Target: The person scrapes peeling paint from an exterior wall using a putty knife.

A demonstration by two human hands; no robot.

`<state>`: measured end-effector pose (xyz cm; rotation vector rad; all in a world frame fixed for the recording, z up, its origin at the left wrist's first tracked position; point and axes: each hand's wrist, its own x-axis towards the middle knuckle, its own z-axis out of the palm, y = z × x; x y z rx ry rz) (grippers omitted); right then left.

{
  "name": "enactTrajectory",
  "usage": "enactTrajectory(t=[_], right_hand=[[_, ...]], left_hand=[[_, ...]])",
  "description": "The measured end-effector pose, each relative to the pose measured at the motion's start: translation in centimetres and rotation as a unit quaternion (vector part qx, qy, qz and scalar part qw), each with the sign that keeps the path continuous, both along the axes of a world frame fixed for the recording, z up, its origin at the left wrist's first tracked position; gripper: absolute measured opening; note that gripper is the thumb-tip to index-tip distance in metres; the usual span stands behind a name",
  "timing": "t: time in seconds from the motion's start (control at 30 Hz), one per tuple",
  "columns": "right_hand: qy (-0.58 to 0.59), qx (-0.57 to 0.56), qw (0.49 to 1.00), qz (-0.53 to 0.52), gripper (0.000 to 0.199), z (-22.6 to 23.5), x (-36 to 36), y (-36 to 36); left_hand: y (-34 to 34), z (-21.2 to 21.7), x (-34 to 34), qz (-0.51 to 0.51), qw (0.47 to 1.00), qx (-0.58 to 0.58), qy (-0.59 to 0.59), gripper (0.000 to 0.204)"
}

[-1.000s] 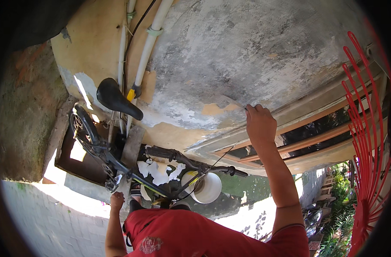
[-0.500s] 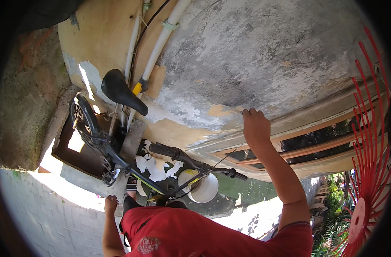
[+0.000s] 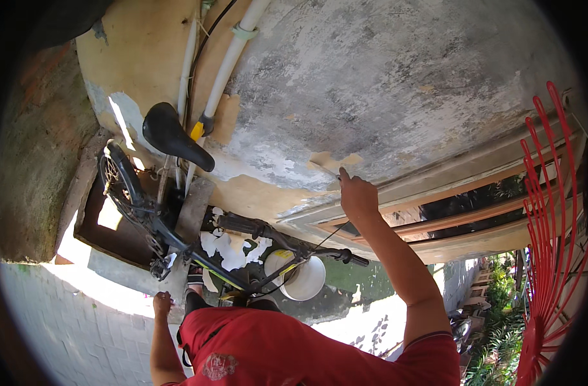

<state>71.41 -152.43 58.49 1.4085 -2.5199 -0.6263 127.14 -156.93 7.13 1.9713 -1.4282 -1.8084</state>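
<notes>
My right hand (image 3: 359,198) reaches up to the wall, its fingers closed round a scraper (image 3: 325,170). Only the scraper's thin blade shows; it meets the wall by a small patch of beige paint (image 3: 336,159). Grey, mottled plaster (image 3: 371,83) surrounds that patch, and a larger area of peeling beige paint (image 3: 255,195) lies lower on the wall. Low at the left, my left hand (image 3: 162,303) hangs beside my body with curled fingers; whatever they may hold is hidden.
A bicycle (image 3: 197,254) stands between me and the wall, its black saddle (image 3: 177,136) near white pipes (image 3: 233,61). Below the handlebar sits a white bucket (image 3: 307,280) by fallen paint flakes (image 3: 233,249). A window frame (image 3: 397,228) and red metal rods (image 3: 545,193) are at right.
My right hand has shifted left and slightly down along the wall with the scraper, and the blade shows more clearly. My left hand stays low at my side.
</notes>
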Motion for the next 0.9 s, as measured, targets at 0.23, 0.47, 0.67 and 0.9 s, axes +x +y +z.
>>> enactTrajectory(t=[0.23,0.47,0.67,0.9], right_hand=[[-0.125,-0.203,0.971,-0.015,0.036,1.2,-3.6,8.2],[-0.12,-0.325,0.938,-0.021,0.031,-2.0,-4.5,10.9],[-0.052,-0.324,0.945,-0.003,0.031,-2.7,-4.6,12.1],[-0.1,-0.266,0.957,-0.057,0.032,-4.7,-2.6,7.4]], left_hand=[[-0.8,-0.6,0.4,0.014,1.0,0.0,-0.007,0.032],[0.4,-0.1,-0.3,0.007,1.0,0.023,-0.017,0.029],[0.8,-0.5,0.2,-0.012,0.999,0.036,-0.02,0.029],[-0.1,-0.2,-1.5,-0.017,0.999,0.015,0.024,0.029]])
